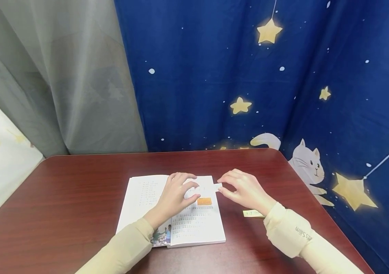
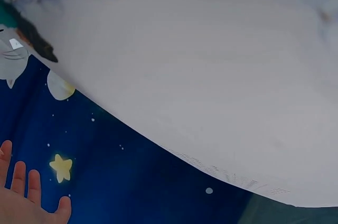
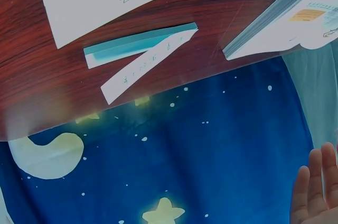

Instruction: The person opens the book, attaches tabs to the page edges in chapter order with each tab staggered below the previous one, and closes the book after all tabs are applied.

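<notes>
Paper slip point(image 1: 211, 187) lay at the right edge of the open book point(image 1: 194, 224) on the counter point(image 1: 78, 190). Your right hand point(image 1: 246, 190) pinched its outer end; your left hand point(image 1: 177, 196) pressed the page, fingers curled at the slip's inner end. Step judged: placing the slip; next, a steady alignment.
</notes>
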A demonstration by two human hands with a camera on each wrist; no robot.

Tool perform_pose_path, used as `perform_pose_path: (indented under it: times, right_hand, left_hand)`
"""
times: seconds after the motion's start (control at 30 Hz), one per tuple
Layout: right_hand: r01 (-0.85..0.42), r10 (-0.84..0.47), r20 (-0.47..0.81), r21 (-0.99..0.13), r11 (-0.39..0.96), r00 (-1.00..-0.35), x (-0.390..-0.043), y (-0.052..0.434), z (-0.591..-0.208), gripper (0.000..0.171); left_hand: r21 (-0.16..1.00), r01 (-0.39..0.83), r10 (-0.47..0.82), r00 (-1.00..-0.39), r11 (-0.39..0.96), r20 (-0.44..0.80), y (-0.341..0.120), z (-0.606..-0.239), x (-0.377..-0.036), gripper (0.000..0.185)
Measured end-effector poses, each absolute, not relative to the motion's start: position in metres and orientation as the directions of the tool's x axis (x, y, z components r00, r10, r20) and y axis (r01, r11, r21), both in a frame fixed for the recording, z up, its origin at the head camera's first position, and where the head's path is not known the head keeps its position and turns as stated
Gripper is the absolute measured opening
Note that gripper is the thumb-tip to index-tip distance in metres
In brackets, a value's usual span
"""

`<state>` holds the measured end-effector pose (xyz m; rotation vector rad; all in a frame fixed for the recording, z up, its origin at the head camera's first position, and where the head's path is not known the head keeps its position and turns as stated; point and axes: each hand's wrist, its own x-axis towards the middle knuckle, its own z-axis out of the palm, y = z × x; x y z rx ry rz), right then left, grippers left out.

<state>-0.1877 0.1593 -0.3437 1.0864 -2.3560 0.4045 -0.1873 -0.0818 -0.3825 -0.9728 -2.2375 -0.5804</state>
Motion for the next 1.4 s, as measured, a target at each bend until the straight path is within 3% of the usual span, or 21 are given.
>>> perform_pose_path:
  times: [0.77, 1.4]
  right_hand:
    - [-0.776, -0.615, 0.575, -0.056, 0.629, -0.540, -0.1881, 0.1567, -0.3504, 0.007]
    - [-0.819, -0.642, 0.600, -0.039, 0.573, -0.477, -0.1872, 0.1579, -0.3518, 0.006]
  left_hand:
    - [0.126, 0.760, 0.507, -0.536, 0.637, 0.675, -0.0800, -0.3841, -0.1865, 0.019]
    - [0.148, 0.722, 0.506, -0.601, 0.676, 0.619, -0.0792, -0.3863, -0.1853, 0.017]
